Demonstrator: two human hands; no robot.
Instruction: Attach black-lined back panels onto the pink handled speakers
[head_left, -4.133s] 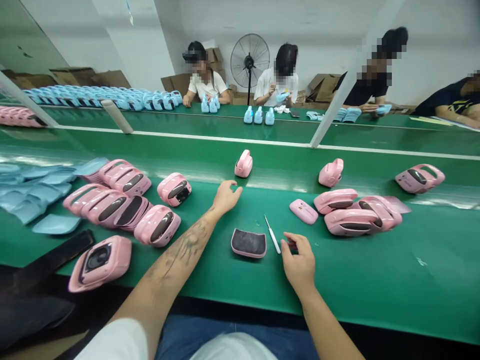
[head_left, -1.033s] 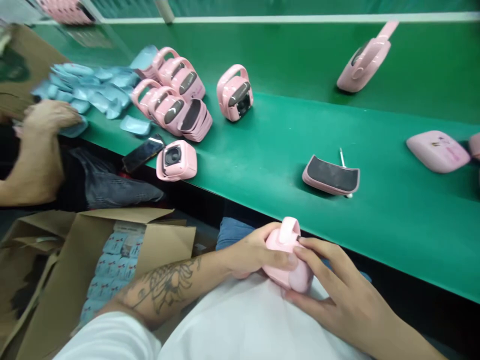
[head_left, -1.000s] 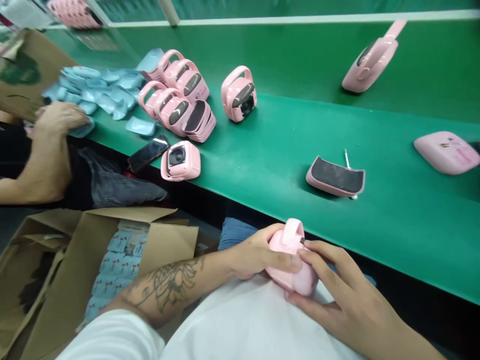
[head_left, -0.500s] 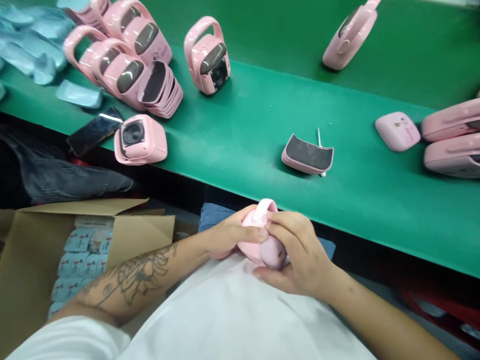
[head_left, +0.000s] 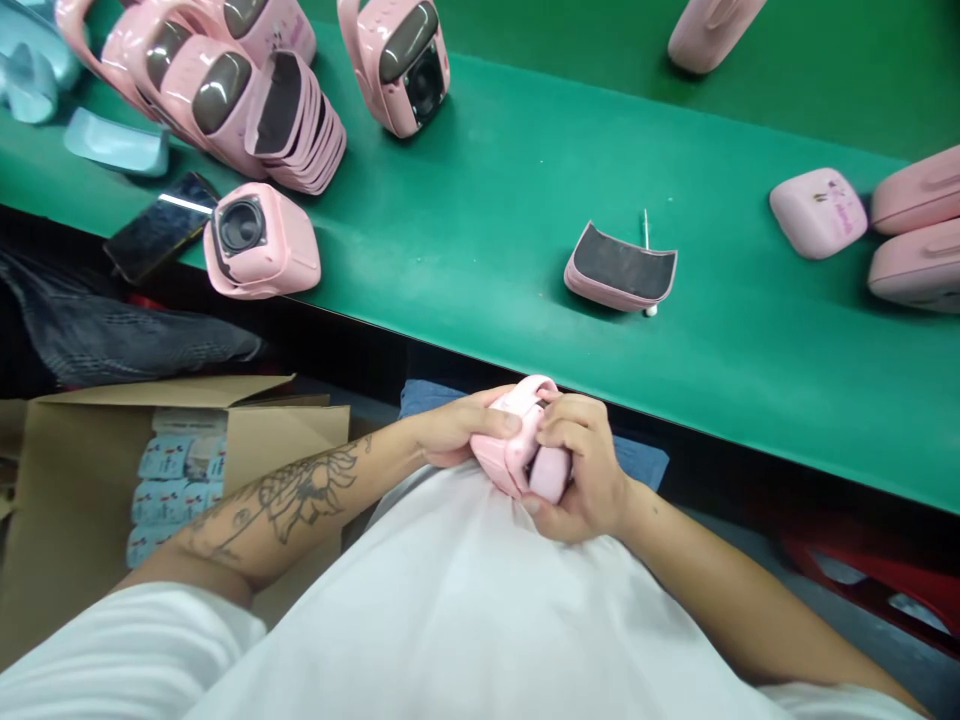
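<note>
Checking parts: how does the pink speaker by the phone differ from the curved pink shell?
The pink speaker is chunky, showing a round black driver; the curved pink shell is thin, with a flat dark panel. The speaker sits at the edge of the green belt, the shell further in. Both are pink.

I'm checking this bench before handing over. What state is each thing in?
Left hand, gripping the pink housing
Pink housing, held in both hands
Right hand, gripping the pink housing
Loose pink speaker, lying down, round cone facing up
Phone, lying flat, screen dark
Black-lined pink panel, lying dark side up
Stacked panels, nested together
Cardboard box, open, holding blue-and-white packets
</note>
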